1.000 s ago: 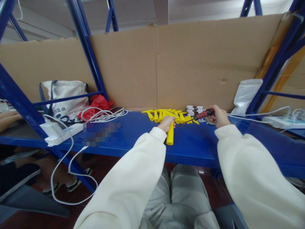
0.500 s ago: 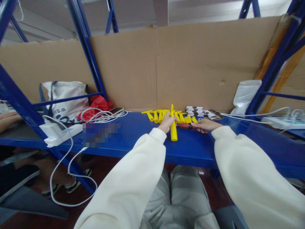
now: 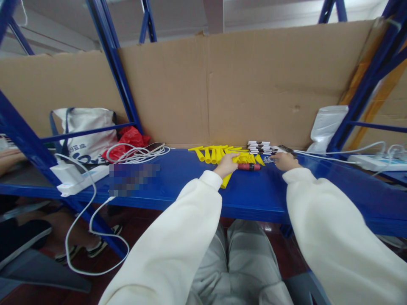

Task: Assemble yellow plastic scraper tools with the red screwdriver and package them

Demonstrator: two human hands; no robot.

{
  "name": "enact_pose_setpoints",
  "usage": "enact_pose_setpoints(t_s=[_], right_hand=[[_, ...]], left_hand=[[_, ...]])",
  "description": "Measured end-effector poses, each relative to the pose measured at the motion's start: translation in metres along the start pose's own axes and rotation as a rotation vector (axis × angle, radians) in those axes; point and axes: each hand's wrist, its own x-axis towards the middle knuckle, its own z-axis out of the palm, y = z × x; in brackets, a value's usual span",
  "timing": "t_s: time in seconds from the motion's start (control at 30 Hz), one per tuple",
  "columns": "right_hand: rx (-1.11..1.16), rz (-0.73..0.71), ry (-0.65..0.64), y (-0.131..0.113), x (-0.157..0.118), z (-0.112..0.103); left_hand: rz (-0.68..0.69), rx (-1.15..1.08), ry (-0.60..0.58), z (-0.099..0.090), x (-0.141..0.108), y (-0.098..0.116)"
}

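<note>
My left hand (image 3: 226, 165) is closed around a yellow T-shaped plastic handle (image 3: 225, 182). Its thick tube tilts down toward me over the blue table. Just right of that hand lies a red and black screwdriver (image 3: 249, 167), which neither hand touches. My right hand (image 3: 284, 161) reaches down at a scatter of tiny shiny pieces (image 3: 267, 159), probably screws. Its fingers look drawn together, and whatever is between them is too small to make out. Behind my left hand, several more yellow T-shaped handles (image 3: 207, 156) lie in a row, with short yellow pieces (image 3: 260, 159) to their right.
Stacked white and black packs (image 3: 259, 147) and a dark packet (image 3: 285, 148) lie behind my right hand. A cardboard wall (image 3: 254, 84) closes the back. White cables (image 3: 136, 154), a red bag (image 3: 132, 139) and power strips (image 3: 83, 180) are at the sides. Someone's arm (image 3: 9, 161) shows at far left.
My right hand has let go of the screwdriver, now lying on the table, and moved back and right to the tiny pieces. The yellow handle in my left hand has tilted from upright and dropped lower.
</note>
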Motion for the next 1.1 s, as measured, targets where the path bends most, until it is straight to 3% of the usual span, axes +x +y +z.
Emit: enact_pose_setpoints(t_s=[0.2,0.4,0.73,1.1], right_hand=[[-0.145,0.062,-0.156,-0.014,-0.014,-0.002],[-0.240,0.045,-0.217,-0.033,-0.022,-0.011],[-0.306,-0.074,-0.172,-0.026,-0.018,-0.001],[-0.321,-0.165,-0.157,-0.042,-0.019,0.002]], left_hand=[[0.180,0.217,-0.075,0.002,0.001,-0.003],[0.303,0.500,-0.193,0.003,0.003,-0.006],[0.360,0.544,-0.262,0.003,0.010,-0.017],[0.395,0.582,-0.283,0.003,0.012,-0.018]])
